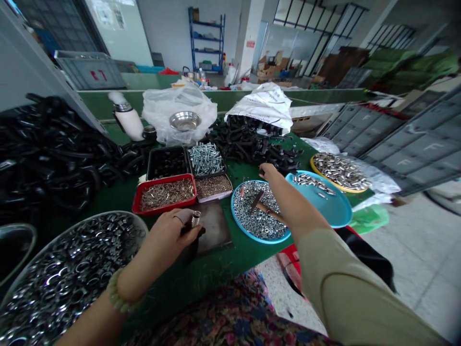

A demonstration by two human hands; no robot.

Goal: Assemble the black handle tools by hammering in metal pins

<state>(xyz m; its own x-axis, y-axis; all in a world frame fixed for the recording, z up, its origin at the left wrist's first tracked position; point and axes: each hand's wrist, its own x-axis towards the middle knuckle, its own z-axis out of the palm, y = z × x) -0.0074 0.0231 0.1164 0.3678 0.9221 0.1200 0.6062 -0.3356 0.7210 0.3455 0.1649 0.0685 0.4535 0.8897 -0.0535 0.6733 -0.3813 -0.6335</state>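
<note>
The left hand [166,236] was closed, gripping a black fitting [192,244] with a chrome sleeve [196,219] projecting from its top, above a steel plate [212,226] at lower centre. The right hand [269,172] was open, extended past a blue tray [252,230] of hex nuts, in which a hammer [264,207] lay. A teal dish [324,206] of metal sleeves stood just beside that tray, and a yellow-rimmed plate [340,172] of sleeves lay beyond it. The green table [219,274] also carried a red tray [165,194] of pins, a tray [206,159] of screws, and a black tray [167,163] of dark parts. A steel basin [68,278] of metal rings occupied lower left. Blue shelving [206,41] stood at upper centre.
</note>
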